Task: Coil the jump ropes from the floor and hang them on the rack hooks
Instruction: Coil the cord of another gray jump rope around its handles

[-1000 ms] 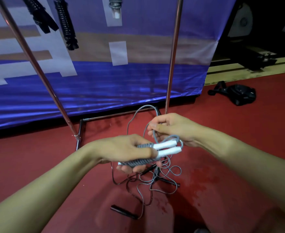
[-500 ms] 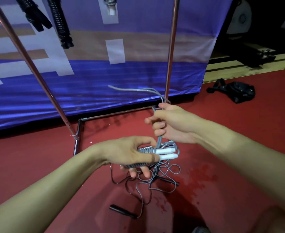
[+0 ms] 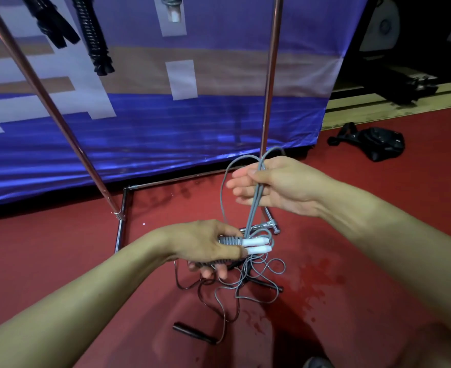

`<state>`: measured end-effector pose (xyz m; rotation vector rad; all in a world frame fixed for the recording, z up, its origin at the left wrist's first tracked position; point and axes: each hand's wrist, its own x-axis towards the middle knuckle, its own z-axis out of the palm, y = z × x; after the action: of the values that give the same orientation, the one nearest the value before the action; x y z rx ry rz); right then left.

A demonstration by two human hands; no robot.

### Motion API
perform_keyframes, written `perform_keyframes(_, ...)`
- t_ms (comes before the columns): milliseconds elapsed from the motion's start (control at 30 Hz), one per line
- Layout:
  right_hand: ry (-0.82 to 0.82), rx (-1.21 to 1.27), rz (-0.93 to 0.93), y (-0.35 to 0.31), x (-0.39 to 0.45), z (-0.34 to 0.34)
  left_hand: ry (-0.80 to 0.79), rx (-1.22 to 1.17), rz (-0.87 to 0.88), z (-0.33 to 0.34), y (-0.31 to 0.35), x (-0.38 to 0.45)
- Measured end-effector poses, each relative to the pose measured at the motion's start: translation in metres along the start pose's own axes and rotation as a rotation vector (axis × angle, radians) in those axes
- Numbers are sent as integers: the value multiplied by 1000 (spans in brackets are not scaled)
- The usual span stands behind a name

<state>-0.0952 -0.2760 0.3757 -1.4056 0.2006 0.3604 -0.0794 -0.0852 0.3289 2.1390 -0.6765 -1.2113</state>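
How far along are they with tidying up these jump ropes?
Roughly midway. Done: dark ropes and a grey one already hang from the rack. In hand: the left hand grips the grey rope's handles while the right hand lifts a loop of its cord; the rest lies tangled below. Left: a black rope on the floor.

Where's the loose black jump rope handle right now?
The black handle lies on the red floor, bottom centre, below the left hand and the tangled cords.
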Motion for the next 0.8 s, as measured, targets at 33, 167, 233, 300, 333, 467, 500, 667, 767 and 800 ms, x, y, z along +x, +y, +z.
perform_keyframes(33,3,-30,-14,1,-1,0,-4,1,-3,1,0,2)
perform_keyframes(167,-9,61,-88,-6,-3,-3,-26,29,-18,6,-2,8)
perform_keyframes(233,5,144,-98,-10,-5,-5,-35,56,-37,10,-3,10)
perform_keyframes(300,-8,214,-105,-12,-7,-4,-26,44,-46,12,-4,12)
perform_keyframes(333,-39,248,-115,-13,-9,-2,-16,12,-49,11,-5,12)
perform_keyframes(467,-147,335,-174,-19,-18,-1,69,-190,-30,-3,-7,10)
perform_keyframes(500,-135,347,-190,-19,-19,-2,101,-261,-29,-7,-8,9)
perform_keyframes(667,51,375,-238,-9,-21,-2,244,-588,19,-16,-12,8)
perform_keyframes(767,98,382,-242,-7,-23,-5,229,-749,109,-22,-12,7)
perform_keyframes(800,104,378,-239,-7,-25,-7,197,-811,147,-24,-12,5)
